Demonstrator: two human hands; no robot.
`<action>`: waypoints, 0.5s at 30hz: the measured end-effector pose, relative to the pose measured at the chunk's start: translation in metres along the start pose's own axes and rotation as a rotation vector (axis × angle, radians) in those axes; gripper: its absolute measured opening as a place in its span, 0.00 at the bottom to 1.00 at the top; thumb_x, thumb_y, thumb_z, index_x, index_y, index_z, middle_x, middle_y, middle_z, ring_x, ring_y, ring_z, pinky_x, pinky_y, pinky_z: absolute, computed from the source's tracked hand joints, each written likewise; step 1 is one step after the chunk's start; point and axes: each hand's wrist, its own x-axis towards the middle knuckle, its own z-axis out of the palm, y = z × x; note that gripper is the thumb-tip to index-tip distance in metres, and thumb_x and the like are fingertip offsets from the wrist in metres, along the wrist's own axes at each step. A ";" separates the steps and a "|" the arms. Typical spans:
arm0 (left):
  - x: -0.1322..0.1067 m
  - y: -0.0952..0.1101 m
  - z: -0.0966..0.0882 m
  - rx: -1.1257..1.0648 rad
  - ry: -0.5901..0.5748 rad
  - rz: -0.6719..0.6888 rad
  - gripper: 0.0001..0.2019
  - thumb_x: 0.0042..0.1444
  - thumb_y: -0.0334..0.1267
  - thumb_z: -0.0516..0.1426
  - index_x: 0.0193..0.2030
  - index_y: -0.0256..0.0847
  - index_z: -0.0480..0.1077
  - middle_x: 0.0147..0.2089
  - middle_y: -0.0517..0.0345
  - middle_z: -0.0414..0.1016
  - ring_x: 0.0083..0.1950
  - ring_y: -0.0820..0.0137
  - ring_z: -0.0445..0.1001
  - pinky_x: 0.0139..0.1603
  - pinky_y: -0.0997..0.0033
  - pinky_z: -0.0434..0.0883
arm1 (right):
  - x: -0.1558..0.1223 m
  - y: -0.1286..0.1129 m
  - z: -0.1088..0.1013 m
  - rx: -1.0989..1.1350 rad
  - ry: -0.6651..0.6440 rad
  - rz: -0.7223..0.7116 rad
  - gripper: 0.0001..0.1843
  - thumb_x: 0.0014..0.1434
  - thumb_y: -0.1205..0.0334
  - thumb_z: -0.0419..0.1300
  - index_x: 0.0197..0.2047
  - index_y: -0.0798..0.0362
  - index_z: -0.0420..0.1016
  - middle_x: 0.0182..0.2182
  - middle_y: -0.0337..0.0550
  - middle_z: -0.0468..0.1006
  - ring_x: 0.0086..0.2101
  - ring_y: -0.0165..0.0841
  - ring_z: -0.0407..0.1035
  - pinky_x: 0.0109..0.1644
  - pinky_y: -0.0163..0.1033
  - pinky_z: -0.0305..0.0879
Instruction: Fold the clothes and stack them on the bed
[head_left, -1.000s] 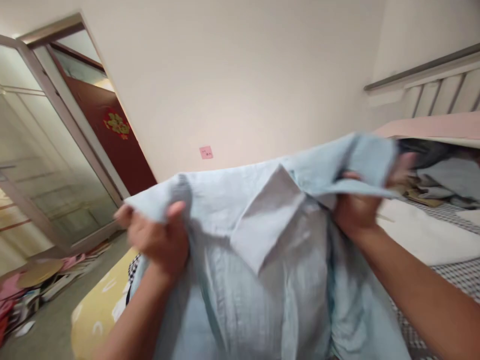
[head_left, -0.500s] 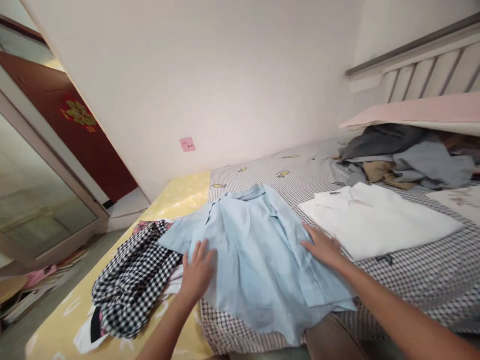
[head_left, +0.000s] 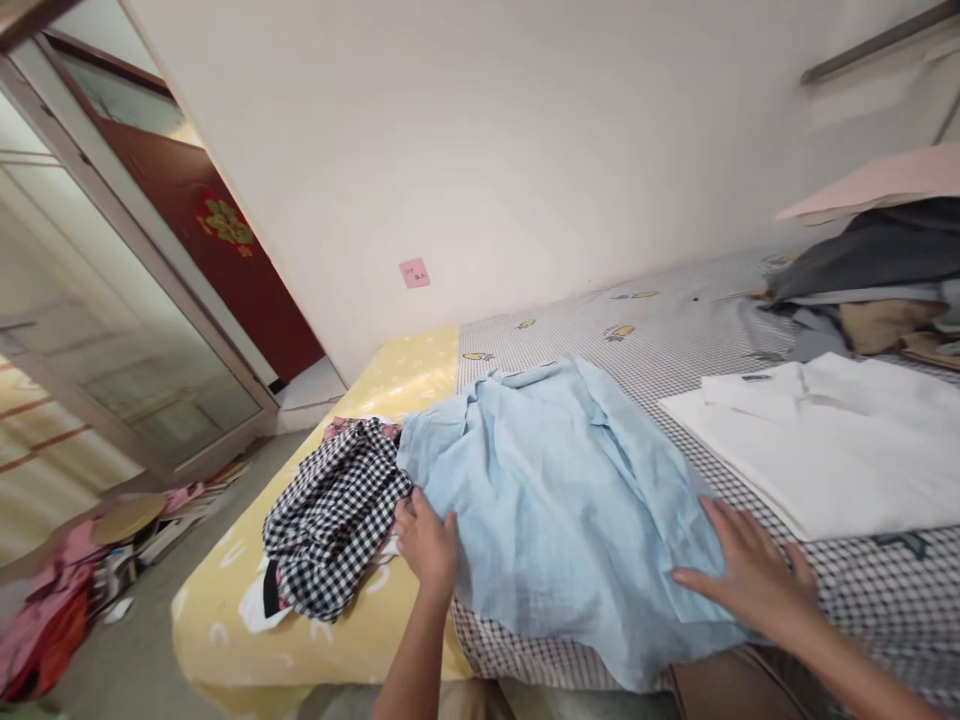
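Observation:
A light blue shirt (head_left: 570, 500) lies spread on the bed in front of me, its collar toward the wall and its hem near the bed's front edge. My left hand (head_left: 427, 542) is at the shirt's left side, thumb apart from the slightly bent fingers. On the lower right side of the shirt rests my right hand (head_left: 754, 570), open with its fingers spread. Left of the shirt sits a black-and-white checked garment (head_left: 337, 515) on other clothes. A folded white shirt (head_left: 832, 440) lies to the right, apart from the blue one.
The bed carries a checked sheet (head_left: 555, 345) and a yellow cover (head_left: 217, 610) on its left part. Dark and brown clothes (head_left: 870, 265) are heaped at the back right below a pink panel (head_left: 877, 180). Assorted items (head_left: 142, 535) lie on the floor at left.
The blue shirt's left sleeve, stretched outward before, now lies closer to its body. My right hand has moved down along the shirt's right side. The view has turned left.

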 end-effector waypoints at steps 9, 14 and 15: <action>0.010 0.006 -0.012 -0.157 -0.076 -0.072 0.14 0.51 0.35 0.59 0.45 0.37 0.73 0.68 0.33 0.64 0.69 0.39 0.62 0.65 0.38 0.61 | -0.012 -0.036 -0.029 0.051 0.052 0.120 0.21 0.47 0.50 0.63 0.45 0.46 0.78 0.55 0.52 0.76 0.53 0.54 0.69 0.52 0.57 0.63; 0.010 -0.018 -0.043 -0.481 -0.151 -0.201 0.18 0.53 0.47 0.58 0.45 0.35 0.72 0.44 0.42 0.80 0.47 0.54 0.79 0.46 0.57 0.74 | -0.009 -0.032 -0.041 0.658 0.158 0.141 0.12 0.46 0.55 0.60 0.20 0.48 0.62 0.24 0.39 0.73 0.30 0.38 0.68 0.35 0.40 0.60; 0.009 -0.026 -0.048 -0.619 -0.183 -0.276 0.20 0.51 0.48 0.59 0.44 0.34 0.72 0.42 0.44 0.81 0.44 0.56 0.79 0.43 0.60 0.74 | -0.007 -0.028 -0.044 0.832 0.165 0.215 0.14 0.44 0.54 0.62 0.19 0.48 0.59 0.19 0.36 0.68 0.25 0.35 0.64 0.31 0.38 0.58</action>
